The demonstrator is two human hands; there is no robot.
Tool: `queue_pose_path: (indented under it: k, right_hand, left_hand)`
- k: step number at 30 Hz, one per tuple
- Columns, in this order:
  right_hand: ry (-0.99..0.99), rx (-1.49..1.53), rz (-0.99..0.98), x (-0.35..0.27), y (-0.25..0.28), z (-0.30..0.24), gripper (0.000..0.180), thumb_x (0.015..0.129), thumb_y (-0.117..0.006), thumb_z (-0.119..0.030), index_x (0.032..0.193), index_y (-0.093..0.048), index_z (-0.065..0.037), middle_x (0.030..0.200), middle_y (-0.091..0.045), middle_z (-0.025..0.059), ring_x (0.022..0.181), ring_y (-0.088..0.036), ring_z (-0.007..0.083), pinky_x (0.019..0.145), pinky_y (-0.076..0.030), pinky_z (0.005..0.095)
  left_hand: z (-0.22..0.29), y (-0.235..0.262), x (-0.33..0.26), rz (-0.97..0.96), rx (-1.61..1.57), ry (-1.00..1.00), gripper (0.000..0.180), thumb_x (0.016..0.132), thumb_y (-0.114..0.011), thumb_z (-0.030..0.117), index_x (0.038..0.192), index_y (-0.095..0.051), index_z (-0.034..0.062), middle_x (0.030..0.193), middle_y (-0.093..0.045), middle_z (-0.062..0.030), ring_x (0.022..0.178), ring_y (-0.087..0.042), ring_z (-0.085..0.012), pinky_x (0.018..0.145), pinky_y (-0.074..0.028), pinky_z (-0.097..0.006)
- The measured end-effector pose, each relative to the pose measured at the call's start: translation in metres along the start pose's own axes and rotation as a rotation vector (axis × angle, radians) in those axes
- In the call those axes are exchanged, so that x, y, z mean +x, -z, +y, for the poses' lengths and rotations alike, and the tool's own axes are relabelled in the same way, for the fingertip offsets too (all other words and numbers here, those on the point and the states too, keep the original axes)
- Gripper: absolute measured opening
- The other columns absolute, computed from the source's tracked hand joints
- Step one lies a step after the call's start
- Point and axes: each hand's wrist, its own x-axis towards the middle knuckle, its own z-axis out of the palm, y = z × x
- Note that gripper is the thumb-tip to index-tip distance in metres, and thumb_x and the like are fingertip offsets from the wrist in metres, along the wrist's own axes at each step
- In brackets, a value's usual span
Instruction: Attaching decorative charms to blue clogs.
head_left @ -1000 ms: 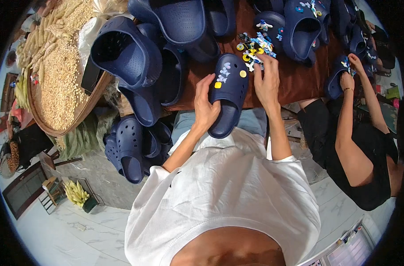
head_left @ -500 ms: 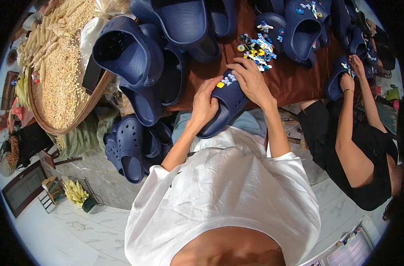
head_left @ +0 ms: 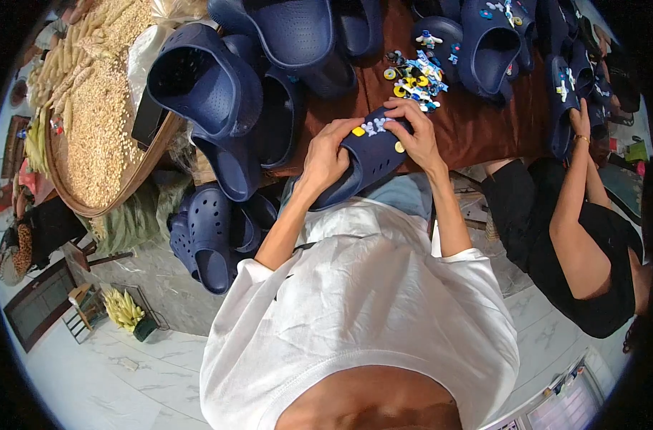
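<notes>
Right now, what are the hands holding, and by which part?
Both hold one navy clog: the left hand grips its side near the heel opening, the right hand presses on its charm-studded toe top.

A navy blue clog (head_left: 369, 154), dotted with small round holes, carries yellow and pale white charms on its toe; the heap of loose charms (head_left: 414, 75) beyond it mixes yellow, light blue, white and black; the tabletop (head_left: 477, 125) beneath is reddish brown; the piled clogs (head_left: 219, 93) at the left are the same plain navy blue; the round tray (head_left: 136, 179) is brown and filled with pale tan grain; the person's shirt (head_left: 369, 315) is plain white; the co-worker's clothing (head_left: 591, 272) is black; the floor (head_left: 97, 380) is white marble with grey veining.
</notes>
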Motion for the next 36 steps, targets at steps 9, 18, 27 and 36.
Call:
queue_pose_path:
  k: [9, 18, 27, 36]
  right_hand:
    - [-0.014, -0.079, -0.072, 0.008, 0.003, -0.02, 0.024, 0.088, -0.072, -0.01, 0.109, -0.066, -0.001, 0.117, -0.063, 0.0135, 0.119, -0.058, 0.0307, 0.102, -0.044, 0.0408]
    - [0.128, -0.185, -0.302, 0.014, -0.013, -0.04, 0.026, 0.093, -0.067, -0.028, 0.112, -0.072, -0.012, 0.115, -0.065, 0.0071, 0.117, -0.056, 0.0263, 0.111, -0.031, 0.0498]
    - [0.052, -0.069, -0.3, 0.02, -0.014, -0.036, 0.02, 0.091, -0.067, -0.029, 0.097, -0.07, -0.009, 0.103, -0.068, 0.0036, 0.111, -0.059, 0.0231, 0.113, -0.025, 0.0483]
    - [0.051, -0.077, -0.217, 0.015, -0.018, -0.041, 0.015, 0.087, -0.071, -0.024, 0.09, -0.068, -0.009, 0.096, -0.067, 0.0027, 0.104, -0.061, 0.0221, 0.11, -0.028, 0.0456]
  left_hand:
    - [-0.007, 0.004, 0.001, -0.013, 0.006, -0.007, 0.058, 0.071, -0.046, -0.013, 0.125, -0.064, 0.0006, 0.122, -0.066, -0.02, 0.116, -0.062, -0.0382, 0.103, -0.046, -0.039]
    - [0.006, 0.004, -0.013, 0.263, 0.133, -0.013, 0.043, 0.072, -0.066, -0.005, 0.114, -0.063, 0.0015, 0.105, -0.064, -0.0175, 0.1, -0.063, -0.0362, 0.09, -0.051, -0.04]
    - [0.028, -0.03, -0.064, 0.257, -0.413, 0.264, 0.01, 0.094, -0.065, 0.008, 0.098, -0.06, 0.001, 0.095, -0.062, -0.0025, 0.084, -0.057, -0.009, 0.076, -0.046, -0.023]
    - [0.004, -0.045, -0.035, 0.199, -1.271, 0.621, 0.023, 0.102, -0.062, 0.03, 0.099, -0.06, 0.0067, 0.094, -0.062, -0.0007, 0.083, -0.06, -0.0066, 0.075, -0.049, -0.023]
